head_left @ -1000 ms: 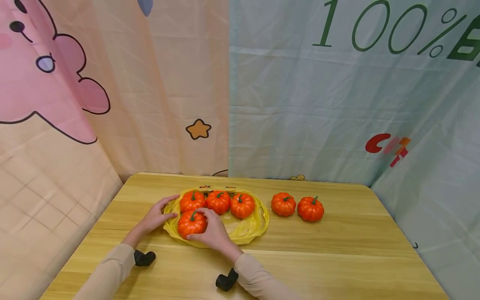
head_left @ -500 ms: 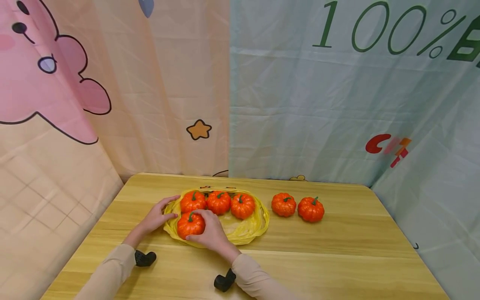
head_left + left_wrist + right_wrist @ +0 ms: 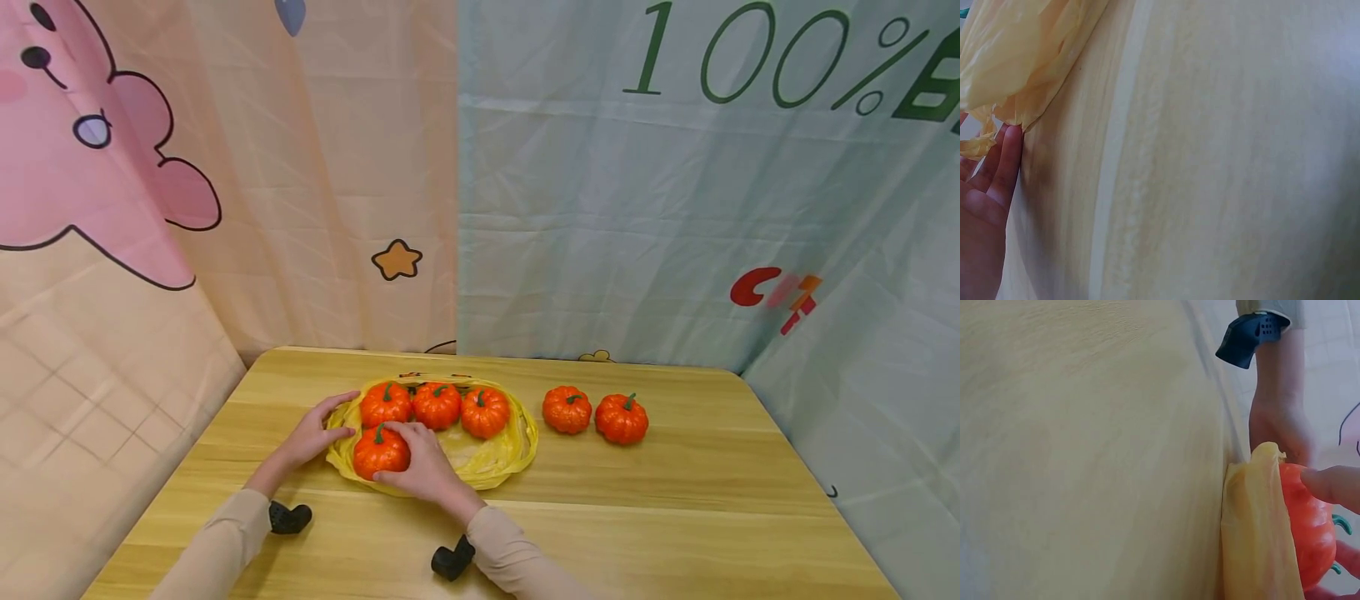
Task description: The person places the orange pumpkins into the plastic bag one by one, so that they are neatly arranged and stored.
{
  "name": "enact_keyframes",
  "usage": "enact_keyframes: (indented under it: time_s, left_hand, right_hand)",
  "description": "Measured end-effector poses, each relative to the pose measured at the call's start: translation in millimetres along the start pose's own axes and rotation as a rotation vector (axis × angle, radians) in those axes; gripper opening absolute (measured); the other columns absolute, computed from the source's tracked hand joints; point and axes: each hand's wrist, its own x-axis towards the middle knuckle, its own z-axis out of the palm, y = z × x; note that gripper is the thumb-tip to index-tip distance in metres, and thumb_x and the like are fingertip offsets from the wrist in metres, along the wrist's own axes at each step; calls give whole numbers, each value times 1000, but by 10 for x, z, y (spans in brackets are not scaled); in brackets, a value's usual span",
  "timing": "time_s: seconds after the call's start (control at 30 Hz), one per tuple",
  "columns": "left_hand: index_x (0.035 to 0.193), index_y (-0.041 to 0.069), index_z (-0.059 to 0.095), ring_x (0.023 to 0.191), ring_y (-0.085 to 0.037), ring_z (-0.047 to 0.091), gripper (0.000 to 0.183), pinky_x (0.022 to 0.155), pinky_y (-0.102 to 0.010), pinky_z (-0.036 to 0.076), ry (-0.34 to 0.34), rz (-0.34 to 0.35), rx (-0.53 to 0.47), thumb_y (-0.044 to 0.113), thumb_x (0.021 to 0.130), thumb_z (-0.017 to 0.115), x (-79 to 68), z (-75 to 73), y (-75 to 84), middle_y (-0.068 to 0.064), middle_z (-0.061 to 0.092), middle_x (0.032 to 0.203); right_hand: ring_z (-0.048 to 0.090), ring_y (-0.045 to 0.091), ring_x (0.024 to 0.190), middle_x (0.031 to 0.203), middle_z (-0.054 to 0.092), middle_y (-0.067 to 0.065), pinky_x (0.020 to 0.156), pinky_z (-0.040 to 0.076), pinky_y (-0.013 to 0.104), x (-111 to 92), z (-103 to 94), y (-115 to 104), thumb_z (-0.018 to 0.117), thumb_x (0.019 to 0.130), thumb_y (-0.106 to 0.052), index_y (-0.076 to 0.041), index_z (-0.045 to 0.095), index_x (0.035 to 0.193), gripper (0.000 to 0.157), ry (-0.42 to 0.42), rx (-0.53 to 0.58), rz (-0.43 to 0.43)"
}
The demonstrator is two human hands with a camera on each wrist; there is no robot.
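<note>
Resting against the yellow bag (image 3: 483, 461) at its left edge, the left hand (image 3: 310, 435) is kept loose, its fingers spread. Within the thin, crumpled plastic, three pumpkins (image 3: 437, 407) are lined up behind a front pumpkin (image 3: 377, 454) (all ribbed, glossy, green-stemmed), which is grasped by the right hand (image 3: 425, 463) between curved thumb and fingers. Farther right, two loose pumpkins (image 3: 622, 418) are seen on the wood-grained table (image 3: 675, 517).
</note>
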Motion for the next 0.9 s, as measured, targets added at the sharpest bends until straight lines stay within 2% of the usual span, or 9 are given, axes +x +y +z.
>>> enact_keyframes:
  time_s: [0.43, 0.63, 0.7, 0.83, 0.9]
  left_hand:
    - [141, -5, 40, 136, -52, 25, 59, 107, -70, 18, 9, 18, 4, 7, 89, 64, 63, -50, 62, -33, 34, 146]
    - [141, -4, 41, 136, -51, 26, 58, 108, -68, 21, 22, 39, 12, 8, 89, 64, 88, -66, 95, -32, 35, 146]
    - [141, -3, 41, 136, -49, 28, 58, 110, -61, 26, 14, 27, 29, 10, 89, 65, 66, -67, 89, -30, 36, 146]
    - [141, -1, 43, 135, -47, 33, 58, 107, -29, 36, 3, 1, 61, 11, 89, 66, 8, -48, 68, -28, 39, 145]
    - [141, -1, 43, 134, -46, 34, 59, 103, -22, 36, -10, 6, 66, 12, 89, 66, 2, -32, 71, -28, 40, 145]
  right_hand:
    - [48, 25, 122, 127, 55, 4, 99, 46, 41, -37, -265, -12, 80, 77, -28, -18, 55, 131, 60, 71, -22, -79]
    - [51, 22, 117, 126, 57, 2, 97, 47, 39, -71, -447, 39, 79, 78, -25, -16, 56, 129, 56, 178, -28, -159]
    - [52, 22, 116, 124, 59, 1, 99, 45, 42, -117, -507, 73, 78, 78, -22, -16, 58, 127, 53, 224, -16, -190]
    - [54, 21, 114, 118, 63, 1, 100, 44, 45, -232, -665, 192, 80, 77, -17, -15, 62, 120, 47, 317, -11, -256]
    - [55, 22, 111, 115, 64, 2, 97, 45, 44, -289, -790, 282, 81, 75, -15, -15, 63, 117, 45, 384, -34, -290]
